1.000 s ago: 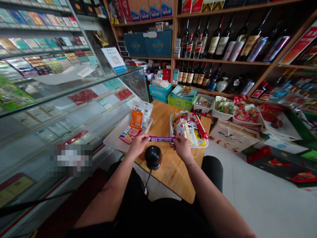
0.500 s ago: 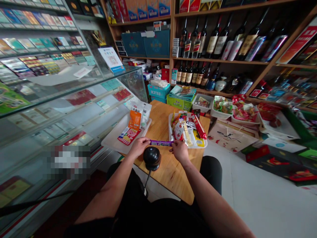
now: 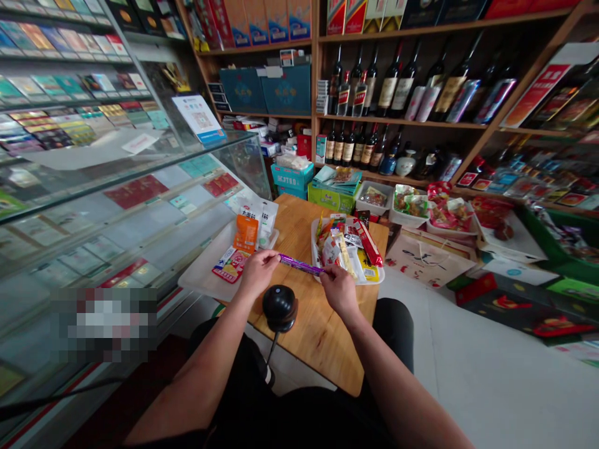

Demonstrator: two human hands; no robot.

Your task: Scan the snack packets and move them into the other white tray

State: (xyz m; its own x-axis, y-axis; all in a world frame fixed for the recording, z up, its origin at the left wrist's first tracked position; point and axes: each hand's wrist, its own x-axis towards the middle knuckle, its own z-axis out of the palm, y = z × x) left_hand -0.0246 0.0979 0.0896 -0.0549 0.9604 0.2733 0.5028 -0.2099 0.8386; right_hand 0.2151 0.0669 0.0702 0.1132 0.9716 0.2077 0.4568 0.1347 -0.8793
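Note:
I hold a long purple snack stick (image 3: pixel 299 265) by its two ends over a small wooden table (image 3: pixel 322 330). My left hand (image 3: pixel 257 271) pinches its left end and my right hand (image 3: pixel 337 289) pinches its right end. Just below it a black dome-shaped scanner (image 3: pixel 279 307) stands on the table with its cable running down toward me. A white tray (image 3: pixel 374 275) piled with snack packets sits by my right hand. Another white tray (image 3: pixel 199 277) with an orange packet (image 3: pixel 246 234) and a red-and-yellow packet (image 3: pixel 228 264) lies by my left hand.
A glass display counter (image 3: pixel 116 206) with cigarette packs runs along the left. Wooden shelves (image 3: pixel 397 121) of wine bottles and boxes fill the back wall. Bins of snacks (image 3: pixel 412 202) and cartons stand behind the table. Grey floor (image 3: pixel 491 380) lies to the right.
The view has shifted slightly. The stick's left end has risen a little in my left hand, so it now slants down to the right; both hands keep their hold.

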